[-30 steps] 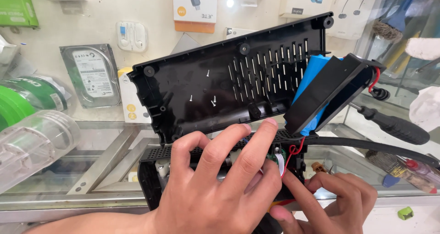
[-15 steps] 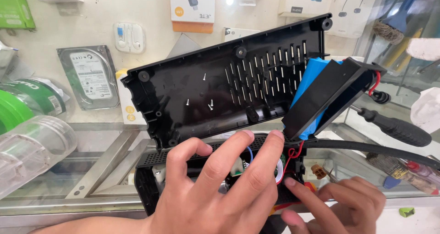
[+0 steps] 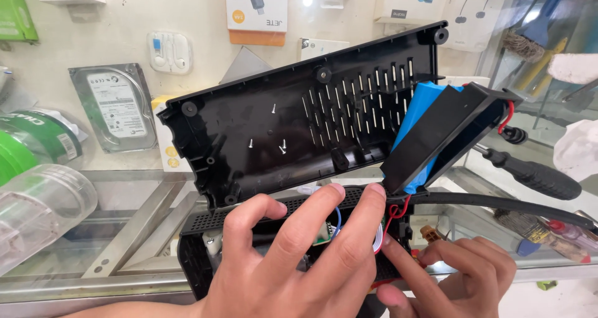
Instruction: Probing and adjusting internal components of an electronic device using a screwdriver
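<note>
I see one black plastic cover (image 3: 293, 131) tipped up like a lid, with rows of thin slots and five small screws (image 3: 274, 134) lying loose on its inner face. Below it is one black device base (image 3: 205, 249) with a mesh edge. On the right, one blue battery pack (image 3: 418, 115) sits in a black holder (image 3: 445, 137) that leans up against the cover. Two thin red wires (image 3: 398, 209) run from it down into the base. One screwdriver (image 3: 529, 171) with a black grip lies far right.

All of this rests on a glass counter (image 3: 75, 231) with metal bars under it. Inside the glass and behind it I see one hard drive (image 3: 115, 106), one white earbud case (image 3: 169, 51) and some boxed cables. A clear plastic tub (image 3: 37, 212) is at the near left.

My left hand (image 3: 293, 262) is spread wide, and its fingertips (image 3: 333, 193) press on the top edge of the open base, right where the cover meets it. My right hand (image 3: 455, 277) is curled, and its first finger touches the base beside the red wires. I cannot tell if it pinches anything.
</note>
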